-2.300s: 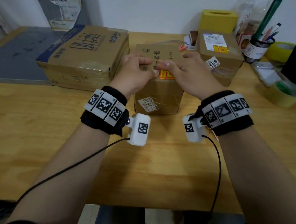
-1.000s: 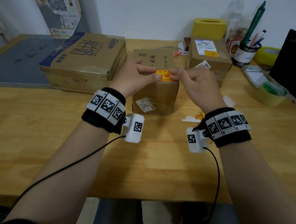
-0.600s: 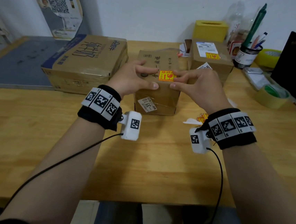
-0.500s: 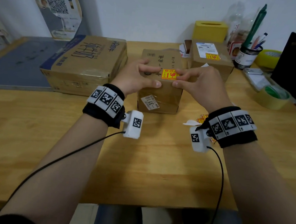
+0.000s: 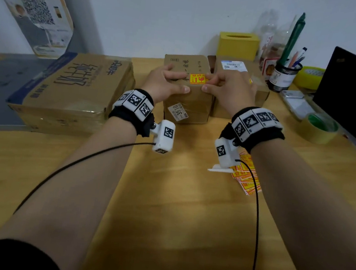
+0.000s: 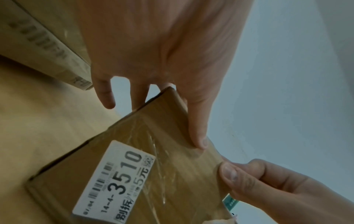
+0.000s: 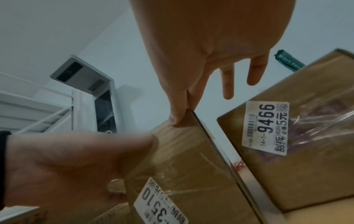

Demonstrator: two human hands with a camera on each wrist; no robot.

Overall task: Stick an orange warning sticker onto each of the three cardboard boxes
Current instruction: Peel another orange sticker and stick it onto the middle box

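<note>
The middle cardboard box [image 5: 187,101] carries an orange warning sticker [image 5: 197,79] on its top near the front edge. My left hand [image 5: 178,81] grips the box's left top edge, thumb on the front face [image 6: 197,128]. My right hand [image 5: 209,83] grips the right top corner in the same way, thumb tip on the front [image 7: 174,119]. The right box [image 5: 261,93] with a white label stands close beside it; my right hand hides much of its top. The large box [image 5: 72,90] lies at the left, no sticker visible on it.
A pile of orange sticker sheets [image 5: 244,178] lies on the wooden table [image 5: 165,210] under my right wrist. A yellow box [image 5: 238,45], pen cup [image 5: 285,76], tape rolls [image 5: 318,131] and a black monitor [image 5: 351,90] crowd the back right.
My fingers left the sticker and took the middle box by both sides. The box has moved back and to the right, up beside the right box.
</note>
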